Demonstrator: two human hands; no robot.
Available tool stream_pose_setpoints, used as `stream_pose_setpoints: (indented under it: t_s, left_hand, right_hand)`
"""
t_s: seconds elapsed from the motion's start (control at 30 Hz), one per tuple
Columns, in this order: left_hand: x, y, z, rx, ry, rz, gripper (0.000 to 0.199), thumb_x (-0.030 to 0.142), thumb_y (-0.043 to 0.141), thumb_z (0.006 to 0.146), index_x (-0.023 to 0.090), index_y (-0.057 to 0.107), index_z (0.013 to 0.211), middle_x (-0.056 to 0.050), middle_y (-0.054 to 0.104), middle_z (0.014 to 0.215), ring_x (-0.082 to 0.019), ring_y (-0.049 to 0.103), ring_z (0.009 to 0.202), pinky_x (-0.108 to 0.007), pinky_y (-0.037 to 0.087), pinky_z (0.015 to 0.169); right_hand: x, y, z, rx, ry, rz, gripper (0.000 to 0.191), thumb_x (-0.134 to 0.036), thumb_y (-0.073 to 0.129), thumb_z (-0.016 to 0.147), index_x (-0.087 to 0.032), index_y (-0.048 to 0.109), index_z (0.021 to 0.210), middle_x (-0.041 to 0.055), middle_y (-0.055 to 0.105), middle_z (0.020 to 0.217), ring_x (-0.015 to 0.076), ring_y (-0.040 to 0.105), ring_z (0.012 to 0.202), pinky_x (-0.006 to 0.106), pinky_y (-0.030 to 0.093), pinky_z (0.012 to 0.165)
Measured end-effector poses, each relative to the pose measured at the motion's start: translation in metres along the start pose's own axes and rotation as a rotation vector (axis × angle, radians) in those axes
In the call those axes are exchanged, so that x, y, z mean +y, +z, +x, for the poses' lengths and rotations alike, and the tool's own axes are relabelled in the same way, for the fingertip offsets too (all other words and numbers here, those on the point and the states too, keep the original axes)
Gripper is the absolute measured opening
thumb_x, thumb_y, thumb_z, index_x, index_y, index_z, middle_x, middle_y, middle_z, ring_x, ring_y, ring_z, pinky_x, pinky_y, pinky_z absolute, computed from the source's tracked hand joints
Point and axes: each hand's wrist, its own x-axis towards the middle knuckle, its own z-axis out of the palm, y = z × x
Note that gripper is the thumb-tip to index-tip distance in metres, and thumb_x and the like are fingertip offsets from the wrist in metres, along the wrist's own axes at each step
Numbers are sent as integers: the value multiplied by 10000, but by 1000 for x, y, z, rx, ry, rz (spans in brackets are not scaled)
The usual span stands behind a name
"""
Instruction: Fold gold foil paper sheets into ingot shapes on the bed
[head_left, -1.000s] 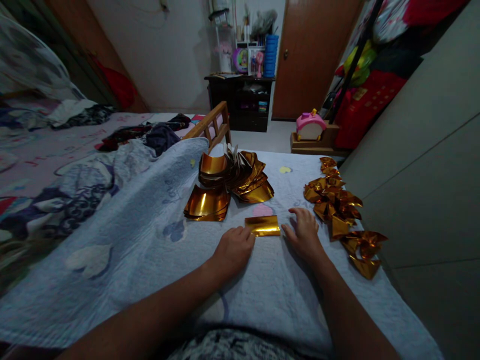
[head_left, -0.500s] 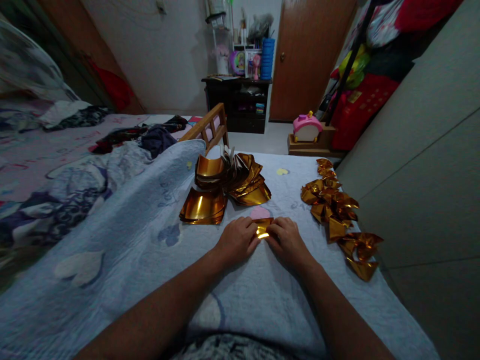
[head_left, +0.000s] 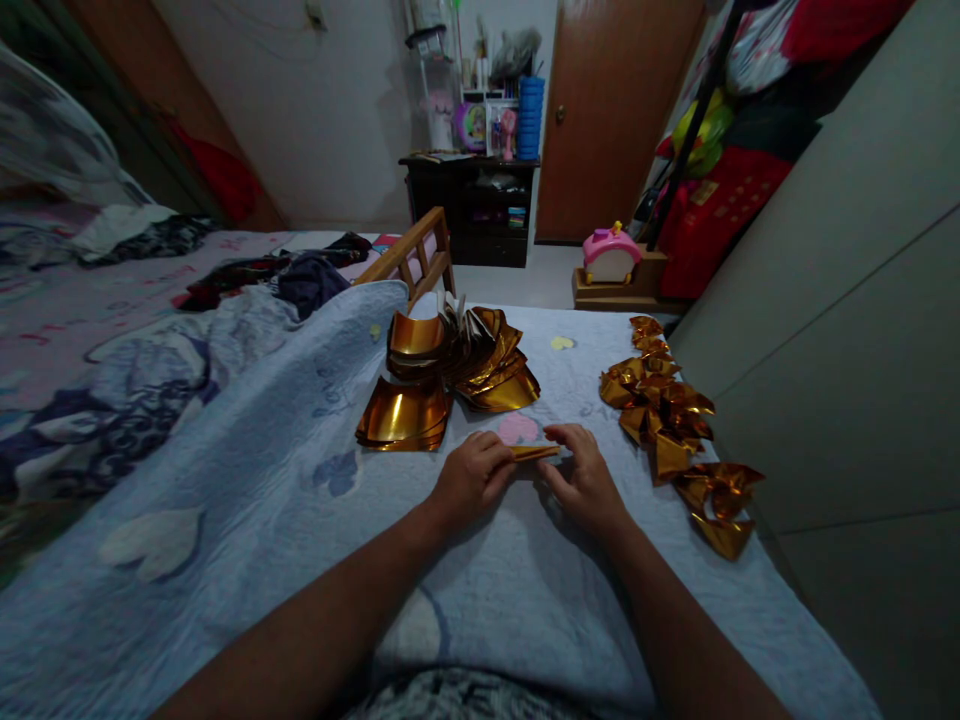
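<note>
Crosswise over puckered blue cloth (head_left: 517,610), a slim, shiny folded gold strip (head_left: 534,453) has its long axis left-to-right — left hand (head_left: 472,476) pinching its left end, right hand (head_left: 586,482) spread around the other.

The bare left arm (head_left: 330,600) and bare right arm (head_left: 667,595) both reach forward. The bare left hand (head_left: 471,475) is curled, pinching with its fingers. The bare right hand (head_left: 583,478) is near it, thumb and bent fingers apart.
</note>
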Motion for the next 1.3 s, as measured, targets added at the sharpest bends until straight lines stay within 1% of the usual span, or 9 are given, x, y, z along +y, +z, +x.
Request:
stream_pose_setpoints:
  t_s: [0.17,0.37,0.5,0.6,0.73,0.83,0.97,1.13,1.3]
  left_hand:
    - [1,0,1,41,-167,-377,116,248,607,899,160,683,901,-35,650,848,-164,575,784,-275,452,723]
    - [4,4,1,31,-323,-767,190,329,653,865,144,643,908,-14,615,820,-146,566,763,-254,445,712]
    - [6,3,3,34,-404,-966,289,409,743,804,146,650,876,-14,626,819,-144,563,771,-251,442,741]
    - [7,2,4,-6,-456,-1096,337,441,786,772,146,669,887,-21,648,836,-139,569,764,-245,439,739]
    - [5,5,4,-75,-529,-1178,359,443,798,771,148,707,955,-26,674,878,-126,574,749,-230,429,714]
    - [3,8,3,-63,-558,-1242,358,432,811,760,154,715,964,-36,696,939,-145,608,829,-244,450,793]
    - [3,9,4,-88,-592,-1275,405,450,813,752,159,710,1013,-49,711,961,-162,628,830,-261,461,794]
    - [6,7,4,-111,-523,-1206,364,440,785,785,156,720,1003,-45,706,950,-166,617,857,-262,452,815]
    - [10,10,1,-177,-435,-1092,311,409,704,852,150,724,1022,-59,696,948,-183,609,866,-294,449,825]
  right_hand:
    - [0,3,1,-9,232,262,482,-295,621,794,-225,535,1264,104,647,1183,249,617,1079,399,510,918]
    - [-6,-1,2,-164,399,663,295,-403,697,808,-205,669,1025,33,689,913,199,637,811,317,516,744]
    - [-8,-2,0,-137,503,996,359,-514,705,825,-222,713,1032,42,696,918,183,621,786,287,504,711]
    - [-9,-1,1,-119,515,1112,372,-560,694,828,-213,743,951,50,688,877,182,605,775,279,495,697]
    - [-13,-3,3,-113,551,1195,424,-621,686,797,-223,751,930,51,699,866,203,611,769,313,499,710]
    - [-15,-4,3,-119,578,1210,506,-701,622,803,-227,744,932,52,693,829,207,607,731,328,496,687]
    - [-12,-3,2,-89,586,1154,392,-527,772,742,-245,710,1008,21,685,844,171,591,702,278,475,635]
    - [-7,1,0,-37,612,1011,421,-351,848,687,-268,669,1059,0,699,975,155,624,771,251,490,687]
    - [-4,5,-2,-69,607,918,312,-327,827,703,-214,714,971,-1,680,826,144,593,691,243,460,641]
